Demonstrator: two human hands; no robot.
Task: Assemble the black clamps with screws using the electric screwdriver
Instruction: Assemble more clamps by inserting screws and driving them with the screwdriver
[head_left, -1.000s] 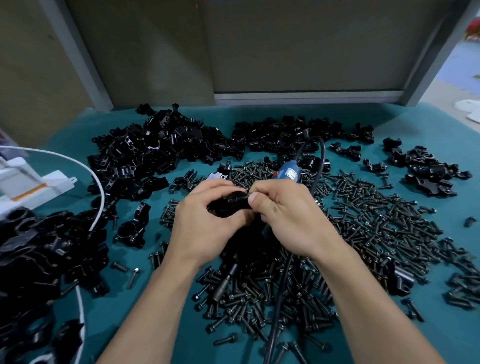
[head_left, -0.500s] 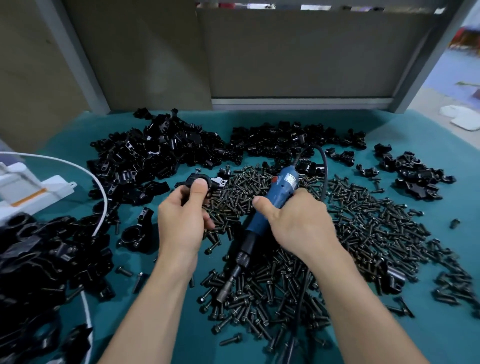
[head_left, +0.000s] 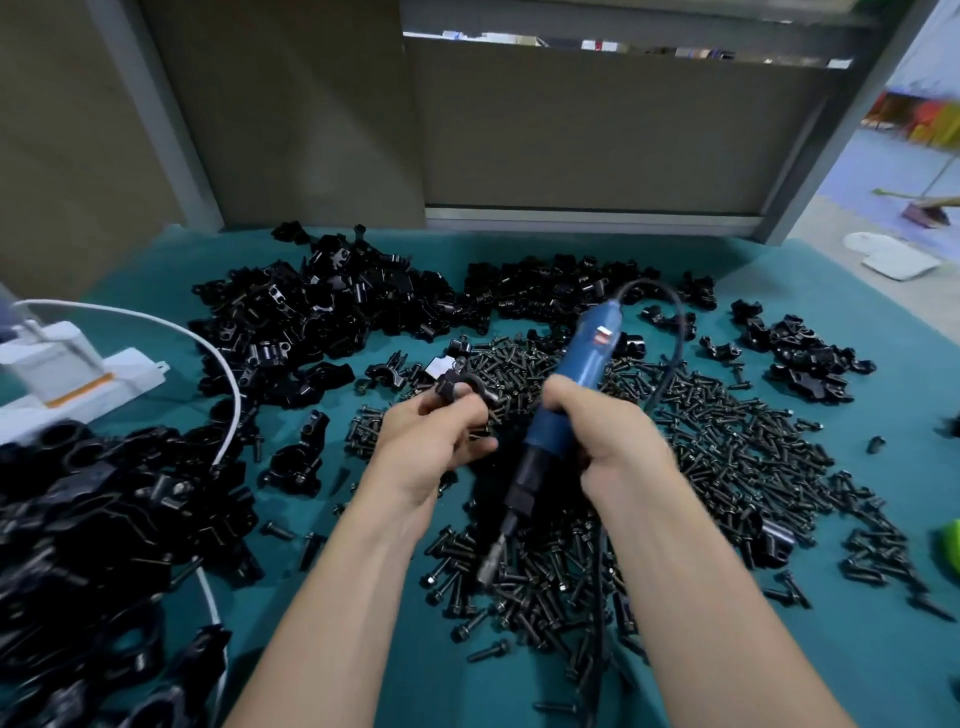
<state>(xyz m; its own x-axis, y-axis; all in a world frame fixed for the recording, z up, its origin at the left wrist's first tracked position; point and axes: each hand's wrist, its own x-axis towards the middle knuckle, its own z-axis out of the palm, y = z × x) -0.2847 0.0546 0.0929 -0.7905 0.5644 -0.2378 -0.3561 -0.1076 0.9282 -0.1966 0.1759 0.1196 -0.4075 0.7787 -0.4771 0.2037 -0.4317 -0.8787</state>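
Note:
My left hand (head_left: 431, 441) holds a black clamp (head_left: 460, 387) in its fingertips above the table, just left of centre. My right hand (head_left: 605, 441) grips the blue electric screwdriver (head_left: 582, 374) by its barrel, lifted off the table. The tool's black nose and metal bit (head_left: 496, 558) point down toward me, over a wide heap of black screws (head_left: 727, 457). Its black cable (head_left: 670, 332) loops from the top end. The clamp and the bit are apart.
Piles of black clamp parts (head_left: 322, 312) lie at the back and back right (head_left: 800, 358), and a heap of clamps (head_left: 88, 519) fills the left. A white power strip (head_left: 78, 379) with a white cord (head_left: 228, 395) sits left on the teal table (head_left: 857, 649).
Both hands rose from the table. The right hand lifted the screwdriver and tilted it more upright; the left hand brought the clamp up and toward the centre.

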